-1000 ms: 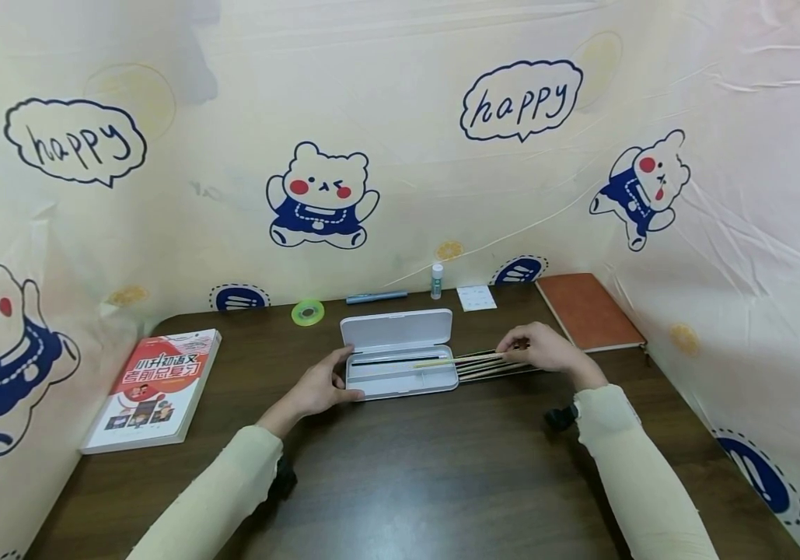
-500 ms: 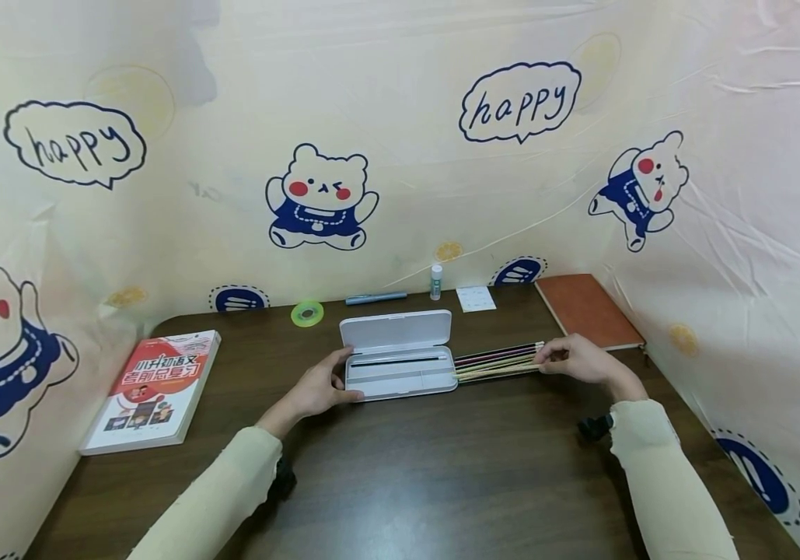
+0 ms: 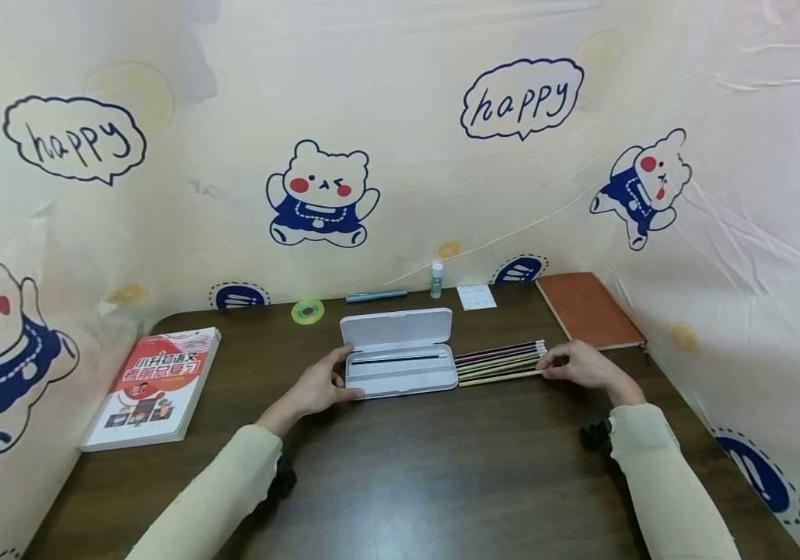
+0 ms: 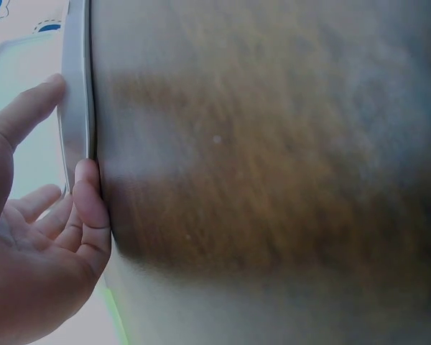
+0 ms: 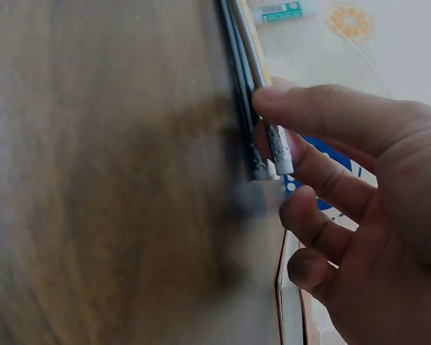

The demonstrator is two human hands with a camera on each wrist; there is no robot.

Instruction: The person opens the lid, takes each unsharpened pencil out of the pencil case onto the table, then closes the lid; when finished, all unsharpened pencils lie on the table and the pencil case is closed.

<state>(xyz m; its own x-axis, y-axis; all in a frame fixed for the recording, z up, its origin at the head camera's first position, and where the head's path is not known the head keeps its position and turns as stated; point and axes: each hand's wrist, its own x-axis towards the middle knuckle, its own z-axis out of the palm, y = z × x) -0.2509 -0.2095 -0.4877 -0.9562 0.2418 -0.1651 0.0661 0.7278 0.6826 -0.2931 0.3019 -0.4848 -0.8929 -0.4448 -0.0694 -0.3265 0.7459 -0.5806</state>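
Note:
An open white pencil case [image 3: 400, 375] lies mid-table with its lid [image 3: 396, 330] tipped back and a dark pencil inside. My left hand [image 3: 344, 378] grips its left end, the thumb [image 4: 29, 108] on the rim and the fingers [image 4: 90, 208] along the case's edge [image 4: 75, 93]. Several pencils [image 3: 501, 362] lie side by side on the table just right of the case. My right hand [image 3: 548, 364] pinches their eraser ends [image 5: 280, 154], the thumb [image 5: 323, 108] laid across the pencils [image 5: 248, 65].
A red-and-white book [image 3: 151, 389] lies at the left. Along the back stand a green tape roll [image 3: 307, 311], a blue pen [image 3: 375, 296], a small bottle [image 3: 436, 280] and a white notepad [image 3: 476, 297]. A brown notebook [image 3: 587, 311] lies back right. Printed cloth walls enclose the dark table [image 3: 427, 474].
My right hand slid rightward from the case's right end, drawing the pencils clear of the case. The left hand and the case stayed put.

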